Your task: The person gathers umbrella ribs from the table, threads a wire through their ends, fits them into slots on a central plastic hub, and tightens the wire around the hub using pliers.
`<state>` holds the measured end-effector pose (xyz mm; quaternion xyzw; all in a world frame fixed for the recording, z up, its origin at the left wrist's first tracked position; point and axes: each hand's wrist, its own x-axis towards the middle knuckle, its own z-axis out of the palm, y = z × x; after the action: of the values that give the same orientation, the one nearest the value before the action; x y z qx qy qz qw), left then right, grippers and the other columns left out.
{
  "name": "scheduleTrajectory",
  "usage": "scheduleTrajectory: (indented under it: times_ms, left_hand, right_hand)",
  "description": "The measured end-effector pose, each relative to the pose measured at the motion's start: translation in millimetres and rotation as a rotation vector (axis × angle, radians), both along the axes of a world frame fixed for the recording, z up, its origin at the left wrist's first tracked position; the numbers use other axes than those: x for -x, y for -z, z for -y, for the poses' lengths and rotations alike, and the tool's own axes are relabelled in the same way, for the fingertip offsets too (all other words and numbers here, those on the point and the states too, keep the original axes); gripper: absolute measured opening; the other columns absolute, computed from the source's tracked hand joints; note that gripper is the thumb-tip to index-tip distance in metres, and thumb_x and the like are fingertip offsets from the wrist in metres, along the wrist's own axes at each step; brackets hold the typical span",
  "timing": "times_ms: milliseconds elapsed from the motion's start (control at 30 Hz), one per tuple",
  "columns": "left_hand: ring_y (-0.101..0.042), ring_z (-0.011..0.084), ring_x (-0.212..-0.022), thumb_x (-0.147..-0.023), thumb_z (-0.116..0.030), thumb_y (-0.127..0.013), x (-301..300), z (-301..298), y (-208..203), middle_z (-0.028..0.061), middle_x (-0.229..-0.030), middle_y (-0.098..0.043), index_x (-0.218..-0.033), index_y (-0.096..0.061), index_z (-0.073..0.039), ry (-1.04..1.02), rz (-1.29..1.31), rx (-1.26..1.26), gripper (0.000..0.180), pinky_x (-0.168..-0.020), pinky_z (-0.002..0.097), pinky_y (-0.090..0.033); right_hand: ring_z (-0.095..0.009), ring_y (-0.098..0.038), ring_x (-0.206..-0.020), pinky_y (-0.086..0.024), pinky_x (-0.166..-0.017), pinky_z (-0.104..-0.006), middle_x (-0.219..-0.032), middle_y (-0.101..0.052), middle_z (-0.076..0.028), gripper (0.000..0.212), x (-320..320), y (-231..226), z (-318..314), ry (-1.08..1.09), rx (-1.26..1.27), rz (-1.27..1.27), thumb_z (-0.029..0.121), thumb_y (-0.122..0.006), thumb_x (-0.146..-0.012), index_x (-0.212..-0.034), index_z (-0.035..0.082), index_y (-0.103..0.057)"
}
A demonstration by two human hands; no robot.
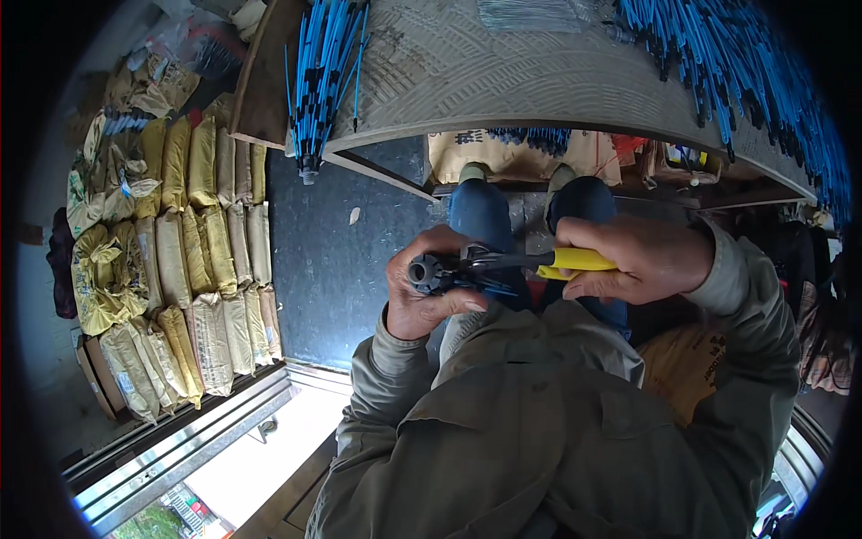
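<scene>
My left hand (424, 292) grips a short bundle of blue rods with a dark round cap (427, 272) at its end, held over my lap. My right hand (639, 259) is closed around the yellow handles of a pair of pliers (575, 260). The dark metal jaws of the pliers (480, 261) reach left and meet the bundle just beside the cap. Both hands sit close together above my knees in blue trousers (480, 216).
A worn wooden workbench (503, 81) lies ahead with blue-and-black rods piled at its left (319, 72) and right (745, 63). Stacked yellow and tan sacks (180, 251) fill the floor at left. A metal door track (180, 440) runs at lower left.
</scene>
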<state>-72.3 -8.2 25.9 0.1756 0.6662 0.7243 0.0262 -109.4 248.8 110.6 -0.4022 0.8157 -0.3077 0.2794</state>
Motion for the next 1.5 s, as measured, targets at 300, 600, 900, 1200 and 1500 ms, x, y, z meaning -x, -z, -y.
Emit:
scheduleTrajectory:
  times_ms: [300,600,900,1200,1500]
  left_hand:
    - [-0.058,0.0207,-0.079,-0.049,-0.032,-0.086,-7.7,4.9,7.2,0.012,-0.087,-0.064,-0.09,-0.058,-0.002,0.003,0.014,-0.161,0.058,-0.07,0.0321,-0.045]
    - [-0.059,0.0218,-0.079,-0.053,-0.034,-0.085,-4.9,3.4,6.2,0.0129,-0.087,-0.063,-0.09,-0.057,-0.001,0.0,-0.012,-0.111,0.057,-0.071,0.0334,-0.046]
    - [-0.057,0.0217,-0.083,-0.063,-0.042,-0.078,0.6,6.8,9.5,0.0139,-0.093,-0.062,-0.098,-0.057,-0.001,0.112,-0.007,-0.203,0.058,-0.074,0.0342,-0.044]
    - [-0.059,0.0267,-0.084,-0.073,-0.049,-0.068,-3.4,-4.6,3.9,0.0178,-0.093,-0.058,-0.108,-0.049,-0.005,0.243,-0.097,-0.078,0.059,-0.07,0.0364,-0.048]
    - [-0.056,0.0259,-0.089,-0.075,-0.046,-0.068,-4.1,-12.1,-4.1,0.0168,-0.096,-0.058,-0.109,-0.05,-0.006,0.239,-0.058,-0.057,0.055,-0.077,0.0379,-0.044]
  right_hand:
    - [-0.032,-0.06,-0.06,-0.043,-0.051,-0.0361,-0.075,-0.057,-0.013,0.03,3.2,1.7,8.0,-0.021,0.099,0.48,0.017,-0.06,-0.086,-0.104,0.004,-0.038]
    - [-0.037,-0.055,-0.064,-0.04,-0.054,-0.0443,-0.071,-0.054,-0.016,0.024,-36.8,44.9,19.5,0.173,0.296,0.199,0.01,-0.056,-0.085,-0.103,0.005,-0.04]
    - [-0.035,-0.057,-0.065,-0.043,-0.055,-0.0408,-0.077,-0.057,-0.015,0.028,-37.7,72.9,18.4,0.199,0.424,0.091,0.01,-0.057,-0.085,-0.107,0.004,-0.041]
    - [-0.032,-0.06,-0.063,-0.042,-0.052,-0.0391,-0.07,-0.058,-0.013,0.026,8.1,-37.3,-18.5,-0.101,-0.092,0.241,0.013,-0.061,-0.085,-0.101,0.006,-0.041]
    - [-0.03,-0.059,-0.061,-0.041,-0.051,-0.0382,-0.072,-0.058,-0.012,0.026,14.3,-50.4,-18.3,-0.112,-0.282,0.203,0.015,-0.063,-0.083,-0.096,0.006,-0.043]
